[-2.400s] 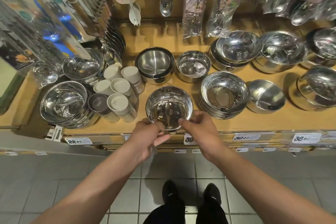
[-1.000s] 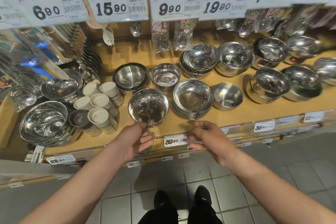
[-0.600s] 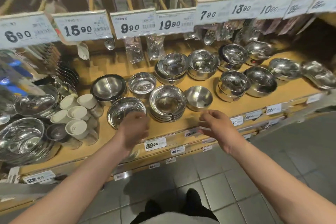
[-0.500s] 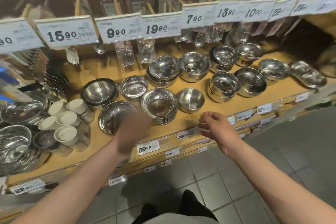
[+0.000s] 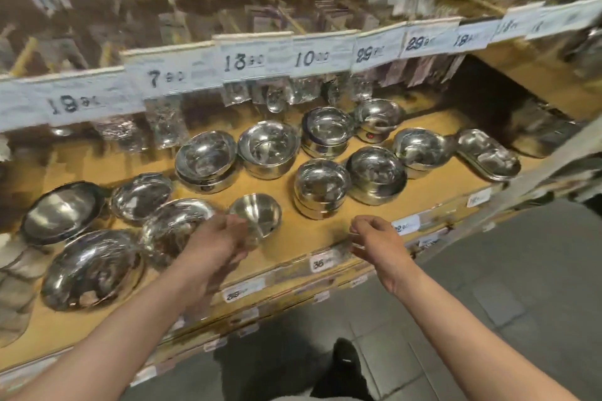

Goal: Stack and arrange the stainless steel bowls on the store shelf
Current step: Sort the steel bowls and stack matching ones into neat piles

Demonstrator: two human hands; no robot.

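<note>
Shelf (image 5: 325, 231), wooden, front edge carrying price tags (image 5: 321, 262).

Bowls, stainless steel, as we count them on the shelf:
- small bowl (image 5: 257, 215), single, near the front, tilted a little toward us;
- flat stack (image 5: 176, 225), just left of the small bowl;
- wide bowl (image 5: 93, 265), at the front left;
- dark-rimmed bowl (image 5: 62, 210), behind the wide bowl;
- shallow bowl (image 5: 141, 197), between the dark-rimmed bowl and the back stacks;
- back stacks (image 5: 205, 158), (image 5: 268, 148), (image 5: 325, 132), side by side;
- mid stacks (image 5: 321, 187), (image 5: 376, 174), right of the small bowl;
- oval trays (image 5: 488, 155), at the far right.

Our left hand (image 5: 216, 242) lies over the near edge of the flat stack, its fingers reaching the near rim of the small bowl; blur keeps us from telling whether it grips anything. Our right hand (image 5: 374, 236) hangs over the shelf's front edge, right of the small bowl and apart from it, fingers loosely curled, holding nothing.

Upper rail of price labels (image 5: 244, 62), with bagged goods (image 5: 166, 127) hanging beneath. Tiled floor (image 5: 488, 303) and a dark shoe (image 5: 345, 358) below.
</note>
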